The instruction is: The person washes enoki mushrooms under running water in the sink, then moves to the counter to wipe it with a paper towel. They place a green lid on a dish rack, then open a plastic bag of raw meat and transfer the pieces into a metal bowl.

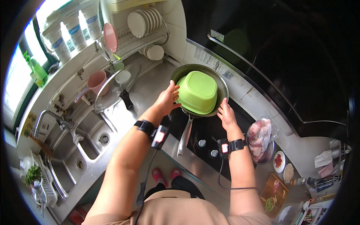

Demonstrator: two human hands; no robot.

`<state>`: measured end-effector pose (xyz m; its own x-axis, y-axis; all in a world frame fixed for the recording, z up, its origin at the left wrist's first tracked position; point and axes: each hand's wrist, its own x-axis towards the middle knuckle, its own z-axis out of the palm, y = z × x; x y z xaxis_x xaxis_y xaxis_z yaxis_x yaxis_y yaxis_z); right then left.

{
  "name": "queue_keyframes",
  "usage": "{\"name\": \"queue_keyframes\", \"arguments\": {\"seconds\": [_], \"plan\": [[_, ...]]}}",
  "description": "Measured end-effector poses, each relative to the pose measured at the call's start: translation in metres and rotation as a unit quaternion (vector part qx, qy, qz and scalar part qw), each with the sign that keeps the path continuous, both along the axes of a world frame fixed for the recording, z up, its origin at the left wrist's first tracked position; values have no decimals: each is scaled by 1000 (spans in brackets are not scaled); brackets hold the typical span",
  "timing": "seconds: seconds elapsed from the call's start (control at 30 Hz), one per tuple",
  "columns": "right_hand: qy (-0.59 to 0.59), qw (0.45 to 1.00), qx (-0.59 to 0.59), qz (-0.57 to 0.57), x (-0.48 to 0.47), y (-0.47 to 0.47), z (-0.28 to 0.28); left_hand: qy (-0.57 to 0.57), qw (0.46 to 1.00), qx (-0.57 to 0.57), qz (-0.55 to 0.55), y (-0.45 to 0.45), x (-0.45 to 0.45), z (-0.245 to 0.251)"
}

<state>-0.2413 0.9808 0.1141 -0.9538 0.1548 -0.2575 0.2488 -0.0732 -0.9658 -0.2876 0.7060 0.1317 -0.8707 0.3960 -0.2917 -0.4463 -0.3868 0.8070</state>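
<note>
A green plastic basin (198, 91) lies upside down inside a metal frying pan (177, 73), which stands on the black glass cooktop (180, 126). The pan's steel handle (185, 137) points towards me. My left hand (166, 98) has its fingers spread at the left side of the basin and the pan rim; whether it touches them I cannot tell. At the pan's right rim is my right hand (227, 116), its fingers apart and nothing in it. Both wrists wear black straps with small cabled devices.
A glass lid (105, 95) with a black handle leans left of the pan, near a double sink (92, 137). Right of the cooktop are bagged raw meat (259, 137), a plate of red pieces (279, 161) and a wooden cutting board (274, 194). The range hood (270, 56) overhangs the back.
</note>
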Motion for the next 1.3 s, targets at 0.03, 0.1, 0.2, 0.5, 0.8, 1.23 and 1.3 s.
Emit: {"name": "queue_keyframes", "arguments": {"seconds": [0.03, 0.1, 0.2, 0.5, 0.8, 1.23, 1.3], "plan": [[4, 1000, 13, 17, -14, 2, -3, -19, 1000, 6, 16, 9, -16, -4], [-16, 999, 32, -5, -45, 6, -15, -12, 998, -46, 49, 29, -43, -13], [-37, 997, 52, -54, -95, 4, -37, 61, 977, -202, 42, 53, -76, -24], [167, 971, 139, -104, -74, -23, -24, 11, 983, -153, 97, 52, -56, 14], [567, 750, 340, 6, 17, -170, 104, 316, 889, -224, 244, -89, 80, 75], [646, 665, 100, 361, 147, -544, 125, 309, 592, -443, 597, -428, 359, 85], [567, 719, -4, 403, 185, -620, 107, 294, 589, -454, 601, -482, 399, 77]]}}
